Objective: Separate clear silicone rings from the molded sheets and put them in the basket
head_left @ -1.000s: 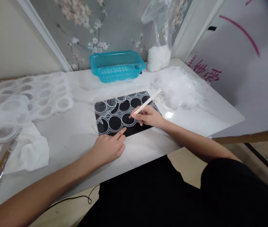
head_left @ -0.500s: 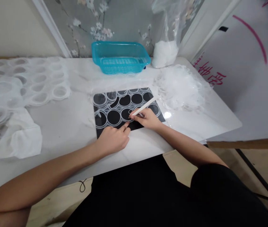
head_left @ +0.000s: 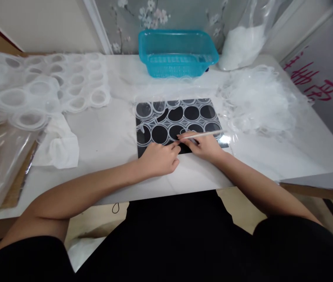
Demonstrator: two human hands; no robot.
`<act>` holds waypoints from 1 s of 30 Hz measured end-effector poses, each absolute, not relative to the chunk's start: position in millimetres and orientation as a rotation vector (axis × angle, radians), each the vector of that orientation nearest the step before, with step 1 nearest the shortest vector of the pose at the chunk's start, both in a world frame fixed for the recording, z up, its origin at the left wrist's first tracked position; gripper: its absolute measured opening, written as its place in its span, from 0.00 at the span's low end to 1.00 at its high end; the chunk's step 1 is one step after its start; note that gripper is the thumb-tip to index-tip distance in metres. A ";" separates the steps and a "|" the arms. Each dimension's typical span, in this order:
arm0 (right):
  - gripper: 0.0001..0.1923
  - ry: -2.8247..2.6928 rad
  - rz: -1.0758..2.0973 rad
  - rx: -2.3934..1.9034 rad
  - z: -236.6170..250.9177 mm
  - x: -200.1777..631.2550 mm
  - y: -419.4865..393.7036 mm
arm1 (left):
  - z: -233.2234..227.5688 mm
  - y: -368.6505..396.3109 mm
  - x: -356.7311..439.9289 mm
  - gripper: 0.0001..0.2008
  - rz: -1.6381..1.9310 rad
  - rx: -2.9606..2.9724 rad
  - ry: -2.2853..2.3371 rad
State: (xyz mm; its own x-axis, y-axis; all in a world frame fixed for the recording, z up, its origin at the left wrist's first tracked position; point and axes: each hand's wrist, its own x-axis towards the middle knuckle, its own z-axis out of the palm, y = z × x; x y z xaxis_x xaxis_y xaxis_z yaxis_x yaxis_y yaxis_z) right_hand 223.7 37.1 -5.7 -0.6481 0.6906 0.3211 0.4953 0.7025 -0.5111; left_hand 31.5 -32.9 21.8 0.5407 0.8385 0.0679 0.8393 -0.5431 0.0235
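Note:
My right hand (head_left: pixel 206 145) is closed around a slim white pen-like tool (head_left: pixel 206 134). The tool lies at a low slant, and its tip is hidden by my fingers. Beneath my hands is a black sheet (head_left: pixel 160 133) with clear film patterned in rows of pale rings (head_left: pixel 175 113). My left hand (head_left: pixel 160 158) rests on the sheet's front edge, index finger stretched out, the other fingers curled. Its fingertip meets the fingertips of my right hand; whether they touch is unclear. A loose strip of film (head_left: pixel 150 119) curls up at the sheet's left part.
A blue plastic basket (head_left: pixel 178 70) stands at the back. Right of it are a clear bag of white material (head_left: pixel 242 47) and a heap of clear film rings (head_left: pixel 260 100). At left lie ringed film sheets (head_left: pixel 78 80) and a crumpled white cloth (head_left: pixel 57 145).
The view has shifted, so the table appears lower left to right. The white tool has tipped from a steeper slant to nearly flat. My left fingertip is now closer to my right fingers.

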 end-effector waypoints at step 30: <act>0.15 -1.763 0.688 -1.153 4.5 266.0 50.6 | 29.8 -23.0 75.4 0.16 -0.039 -2.810 -1.363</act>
